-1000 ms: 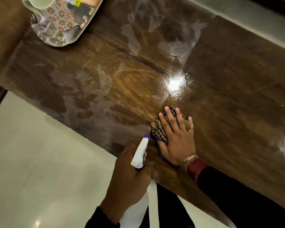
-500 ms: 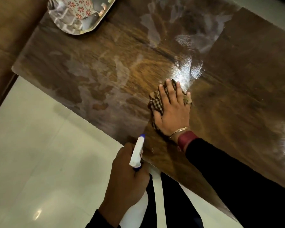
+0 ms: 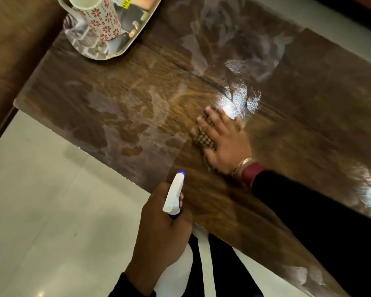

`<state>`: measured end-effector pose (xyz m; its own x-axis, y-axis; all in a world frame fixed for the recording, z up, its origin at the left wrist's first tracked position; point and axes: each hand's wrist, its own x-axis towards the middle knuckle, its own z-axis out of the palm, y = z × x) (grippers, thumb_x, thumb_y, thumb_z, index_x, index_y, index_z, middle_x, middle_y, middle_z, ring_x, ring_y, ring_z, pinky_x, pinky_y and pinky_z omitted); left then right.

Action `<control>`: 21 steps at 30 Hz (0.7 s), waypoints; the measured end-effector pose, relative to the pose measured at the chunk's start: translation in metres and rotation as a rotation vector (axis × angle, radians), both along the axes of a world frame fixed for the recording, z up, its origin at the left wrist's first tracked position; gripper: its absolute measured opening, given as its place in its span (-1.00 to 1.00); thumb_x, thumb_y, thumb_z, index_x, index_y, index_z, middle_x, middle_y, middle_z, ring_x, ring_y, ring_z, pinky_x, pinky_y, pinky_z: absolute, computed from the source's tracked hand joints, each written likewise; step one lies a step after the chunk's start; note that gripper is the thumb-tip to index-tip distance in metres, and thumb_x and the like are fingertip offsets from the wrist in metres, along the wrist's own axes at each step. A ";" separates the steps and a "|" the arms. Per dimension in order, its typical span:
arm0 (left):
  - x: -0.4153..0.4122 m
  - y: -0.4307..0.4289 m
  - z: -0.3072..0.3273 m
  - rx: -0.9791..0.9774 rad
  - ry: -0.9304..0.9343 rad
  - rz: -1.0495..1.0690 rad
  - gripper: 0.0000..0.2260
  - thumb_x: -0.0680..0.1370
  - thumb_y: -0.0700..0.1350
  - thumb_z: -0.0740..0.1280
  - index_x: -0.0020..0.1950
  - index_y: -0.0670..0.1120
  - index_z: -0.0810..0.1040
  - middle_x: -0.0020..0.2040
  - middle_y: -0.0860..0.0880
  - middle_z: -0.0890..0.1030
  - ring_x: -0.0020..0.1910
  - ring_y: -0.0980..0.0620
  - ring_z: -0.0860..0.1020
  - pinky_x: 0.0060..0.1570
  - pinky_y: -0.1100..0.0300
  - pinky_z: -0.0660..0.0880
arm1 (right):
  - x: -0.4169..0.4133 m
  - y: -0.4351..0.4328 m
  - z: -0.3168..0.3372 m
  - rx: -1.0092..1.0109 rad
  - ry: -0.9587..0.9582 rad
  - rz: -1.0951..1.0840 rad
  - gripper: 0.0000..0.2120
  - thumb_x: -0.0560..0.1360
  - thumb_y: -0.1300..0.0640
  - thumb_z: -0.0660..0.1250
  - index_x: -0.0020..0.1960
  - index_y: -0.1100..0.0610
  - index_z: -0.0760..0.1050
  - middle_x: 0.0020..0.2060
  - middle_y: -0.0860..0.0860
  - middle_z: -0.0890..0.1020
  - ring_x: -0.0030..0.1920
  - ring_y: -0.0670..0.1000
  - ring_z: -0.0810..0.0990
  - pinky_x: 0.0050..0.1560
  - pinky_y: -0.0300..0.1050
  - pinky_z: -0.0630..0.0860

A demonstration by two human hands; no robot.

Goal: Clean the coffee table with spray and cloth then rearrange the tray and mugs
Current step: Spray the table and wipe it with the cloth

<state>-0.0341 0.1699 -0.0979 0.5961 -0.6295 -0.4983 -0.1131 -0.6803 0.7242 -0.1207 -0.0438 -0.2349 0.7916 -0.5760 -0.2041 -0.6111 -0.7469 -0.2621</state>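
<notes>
My right hand (image 3: 225,142) lies flat, fingers straight, pressing a checked brown cloth (image 3: 202,139) onto the glossy brown coffee table (image 3: 308,108); the cloth is mostly hidden under the palm. My left hand (image 3: 161,228) grips a white spray bottle (image 3: 174,196) with a blue nozzle tip, held at the table's near edge and pointing up the table. A shiny silver tray (image 3: 90,48) sits at the far left corner with a white mug with red flowers (image 3: 99,18) standing on it. Pale wet streaks cover the table's left and middle.
A brown wooden piece of furniture (image 3: 13,50) stands left of the table, close to the tray corner. Pale tiled floor (image 3: 51,211) lies below the table's near edge. A bright light reflection shines just beyond my right fingertips.
My right hand has slid the cloth further up the table, away from the near edge. The view has shifted, bringing the tray and mug more into sight. The left hand keeps the bottle.
</notes>
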 end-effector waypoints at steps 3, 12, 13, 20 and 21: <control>0.003 -0.005 0.000 -0.019 0.011 -0.024 -0.70 0.40 -0.19 0.40 -0.09 0.21 0.43 -0.15 0.06 0.56 -0.06 0.18 0.55 -0.16 0.55 0.44 | 0.008 -0.017 0.003 -0.009 -0.012 -0.151 -0.26 0.52 -0.20 0.21 0.66 -0.08 0.15 0.69 -0.01 0.05 0.68 0.15 -0.02 0.54 0.41 -0.03; 0.033 -0.036 0.010 -0.026 -0.038 -0.168 -0.71 0.53 -0.20 0.42 0.05 0.14 0.40 -0.15 0.22 0.44 -0.10 0.28 0.52 -0.21 0.66 0.34 | -0.032 0.117 -0.006 0.008 -0.110 0.413 -0.26 0.43 -0.16 0.37 0.55 -0.01 0.27 0.58 0.01 0.28 0.63 0.19 0.19 0.52 0.37 0.11; 0.038 -0.038 0.012 -0.029 -0.017 -0.180 -0.66 0.52 -0.23 0.42 -0.05 0.18 0.37 -0.18 0.25 0.42 -0.09 0.37 0.52 -0.22 0.67 0.33 | -0.029 0.103 -0.005 0.013 -0.108 0.398 -0.24 0.43 -0.15 0.35 0.58 -0.04 0.23 0.61 0.00 0.24 0.64 0.17 0.17 0.54 0.36 0.09; 0.042 -0.068 -0.002 -0.039 0.011 -0.222 -0.79 0.33 -0.08 0.28 -0.06 0.11 0.45 -0.16 0.11 0.51 -0.14 0.05 0.55 -0.14 0.38 0.47 | -0.002 -0.107 0.003 -0.017 -0.052 -0.030 -0.30 0.50 -0.21 0.15 0.63 -0.11 0.24 0.67 -0.01 0.16 0.66 0.15 0.10 0.51 0.44 0.10; 0.042 -0.076 -0.003 -0.046 -0.005 -0.214 -0.81 0.34 -0.09 0.28 -0.11 0.16 0.42 -0.18 0.13 0.50 -0.16 0.09 0.54 -0.18 0.41 0.47 | 0.004 -0.130 0.003 -0.020 -0.044 -0.077 -0.30 0.50 -0.23 0.12 0.63 -0.12 0.22 0.67 -0.02 0.15 0.66 0.14 0.08 0.51 0.45 0.10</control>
<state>0.0076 0.0943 -0.1005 0.4492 -0.7639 -0.4633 -0.2550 -0.6066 0.7530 -0.1171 -0.1740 -0.2319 0.7526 -0.6392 -0.1583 -0.6553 -0.7033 -0.2756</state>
